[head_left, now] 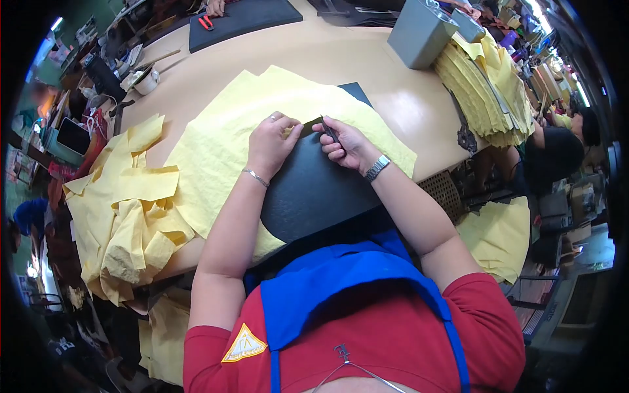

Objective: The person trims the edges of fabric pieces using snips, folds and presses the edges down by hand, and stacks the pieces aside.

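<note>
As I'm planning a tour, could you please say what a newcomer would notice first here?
Probably the yellow sheet across the table, with a black board showing at its near edge. Next, the left hand and right hand close together, the right gripping a dark tool. At right, a thick yellow stack beside a grey container.

At the far side of the tbl (308, 46), a red-handled tool (206, 23) lies on a dark mat (246, 21) nr a co-worker's hand (215, 7). A grey metal box (421, 34) sits far R; on the L are a white mug (146, 81), a thin stick (159, 60) & a dark-screened phone (73, 136).
</note>
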A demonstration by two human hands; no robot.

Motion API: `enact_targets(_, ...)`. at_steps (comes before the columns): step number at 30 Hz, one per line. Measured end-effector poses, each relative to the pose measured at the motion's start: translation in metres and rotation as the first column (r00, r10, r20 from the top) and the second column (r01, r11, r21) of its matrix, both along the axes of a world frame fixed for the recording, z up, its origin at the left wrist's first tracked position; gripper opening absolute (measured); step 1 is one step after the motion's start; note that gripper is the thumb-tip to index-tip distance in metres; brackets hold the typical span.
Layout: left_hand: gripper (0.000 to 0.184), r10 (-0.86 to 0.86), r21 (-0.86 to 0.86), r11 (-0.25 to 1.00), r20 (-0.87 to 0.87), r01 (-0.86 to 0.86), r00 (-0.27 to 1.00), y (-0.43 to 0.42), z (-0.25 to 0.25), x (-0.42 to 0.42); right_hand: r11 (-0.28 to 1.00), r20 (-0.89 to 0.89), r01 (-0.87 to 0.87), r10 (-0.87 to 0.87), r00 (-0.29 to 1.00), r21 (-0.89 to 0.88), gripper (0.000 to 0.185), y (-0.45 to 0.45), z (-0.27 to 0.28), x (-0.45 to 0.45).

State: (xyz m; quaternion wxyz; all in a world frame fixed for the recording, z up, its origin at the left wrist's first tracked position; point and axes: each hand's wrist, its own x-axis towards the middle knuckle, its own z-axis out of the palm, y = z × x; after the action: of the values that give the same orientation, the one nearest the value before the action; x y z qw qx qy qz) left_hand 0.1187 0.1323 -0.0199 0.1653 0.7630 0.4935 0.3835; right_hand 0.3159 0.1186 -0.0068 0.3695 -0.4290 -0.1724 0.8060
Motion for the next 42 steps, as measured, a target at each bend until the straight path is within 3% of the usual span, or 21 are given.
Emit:
enact_targets(5, 0.017, -0.027, -0.057, 0.998, 0.01, 0.028, 1.0, -0.001, 0.002, 0.0, 0.998, 0.011, 0.026, -0.026, 1.0, 0.055, 0.03, -0.007, -0.003, 0.004)
enact_targets(8, 0.023, -0.127, -0.203, 0.966, 0.16, 0.158, 0.979, 0.008, 0.006, -0.01, 0.93, 0.237, 0.103, -0.195, 0.952, 0.353, 0.03, -0.026, 0.022, 0.022)
enact_targets(10, 0.028, -0.206, -0.288, 0.925, 0.165, 0.247, 0.964, 0.012, 0.015, -0.022, 0.849, 0.51, 0.037, -0.35, 0.786, 0.527, 0.032, -0.019, 0.027, 0.068)
enact_targets(12, 0.034, -0.3, -0.357, 0.887, 0.035, 0.292, 0.953, 0.008, 0.041, -0.045, 0.679, 0.75, -0.325, -0.625, 0.215, 0.659, 0.038, 0.007, 0.0, 0.128)
enact_targets(13, 0.057, -0.385, -0.416, 0.862, -0.167, 0.289, 0.908, 0.011, 0.048, -0.059, 0.79, 0.859, -0.352, -0.503, 0.094, 0.502, 0.039, 0.007, 0.001, 0.15)
enact_targets(14, 0.067, -0.414, -0.282, 0.903, -0.369, 0.324, 0.833, 0.008, 0.047, -0.073, 0.874, 0.93, -0.356, -0.365, -0.031, 0.331, 0.041, 0.009, 0.003, 0.171)
enact_targets(16, 0.087, -0.336, -0.036, 0.89, -0.727, 0.455, 0.599, -0.001, 0.044, -0.097, 0.867, 0.894, -0.349, -0.424, -0.144, 0.355, 0.041, 0.017, -0.03, 0.222)
enact_targets(17, 0.106, -0.481, -0.266, 0.867, -0.674, 0.422, 0.562, 0.002, 0.035, -0.105, 0.865, 0.871, -0.344, -0.448, -0.201, 0.365, 0.04, 0.019, -0.044, 0.233)
enact_targets(20, 0.105, -0.323, -0.233, 0.946, -0.695, 0.224, 0.642, 0.002, 0.024, -0.095, 0.606, 0.53, -0.59, -0.783, -0.326, 0.533, 0.04, 0.009, -0.009, 0.192)
enact_targets(22, 0.106, -0.103, -0.233, 0.97, -0.669, -0.076, 0.736, 0.02, 0.01, -0.067, 0.487, 0.581, -0.623, -0.812, -0.063, 0.613, 0.043, -0.009, 0.022, 0.126)
enact_targets(24, 0.107, 0.232, -0.219, 0.864, -0.627, -0.453, 0.744, 0.038, 0.004, -0.033, 0.541, 0.761, -0.655, -0.644, 0.081, 0.527, 0.062, -0.043, 0.036, 0.056)
enact_targets(26, 0.105, 0.395, -0.157, 0.842, -0.471, -0.515, 0.789, 0.06, -0.017, -0.022, 0.537, 0.88, -0.781, -0.475, 0.032, 0.319, 0.079, -0.073, 0.035, 0.016)
enact_targets(28, 0.105, 0.423, -0.159, 0.863, -0.29, -0.479, 0.858, 0.062, -0.019, -0.019, 0.454, 0.832, -0.838, -0.555, 0.001, 0.303, 0.079, -0.088, 0.018, 0.01)
enact_targets(31, 0.105, 0.033, -0.198, 0.966, -0.543, -0.165, 0.839, 0.043, 0.0, -0.063, 0.552, 0.857, -0.743, -0.513, 0.056, 0.379, 0.069, -0.074, 0.002, 0.044)
enact_targets(32, 0.105, -0.126, -0.259, 0.964, -0.631, -0.055, 0.766, 0.031, 0.006, -0.077, 0.517, 0.812, -0.666, -0.53, 0.244, 0.538, 0.069, -0.067, -0.004, 0.061)
enact_targets(34, 0.11, -0.076, -0.23, 0.968, -0.656, -0.103, 0.751, 0.005, 0.01, -0.087, 0.605, 0.849, -0.606, -0.452, 0.274, 0.517, 0.054, -0.055, -0.004, 0.09)
enact_targets(37, 0.116, -0.004, -0.245, 0.944, -0.68, -0.221, 0.734, -0.048, 0.014, -0.085, 0.731, 0.96, -0.624, -0.167, 0.226, 0.274, 0.034, -0.035, 0.024, 0.122)
enact_targets(38, 0.118, -0.018, -0.272, 0.929, -0.71, -0.252, 0.704, -0.069, 0.023, -0.076, 0.674, 0.958, -0.696, -0.277, 0.072, 0.247, 0.022, -0.025, 0.027, 0.134)
enact_targets(39, 0.116, -0.085, -0.332, 0.888, -0.797, -0.317, 0.598, -0.09, 0.051, -0.06, 0.551, 0.897, -0.742, -0.416, 0.152, 0.382, 0.019, -0.017, 0.028, 0.149)
enact_targets(40, 0.112, -0.19, -0.445, 0.805, -0.819, -0.391, 0.541, -0.099, 0.072, -0.046, 0.583, 0.916, -0.72, -0.349, 0.198, 0.378, 0.018, -0.012, 0.038, 0.155)
enact_targets(42, 0.101, -0.313, -0.542, 0.786, -0.764, -0.298, 0.565, -0.095, 0.095, -0.025, 0.601, 0.903, -0.674, -0.272, 0.333, 0.43, 0.019, -0.003, 0.054, 0.163)
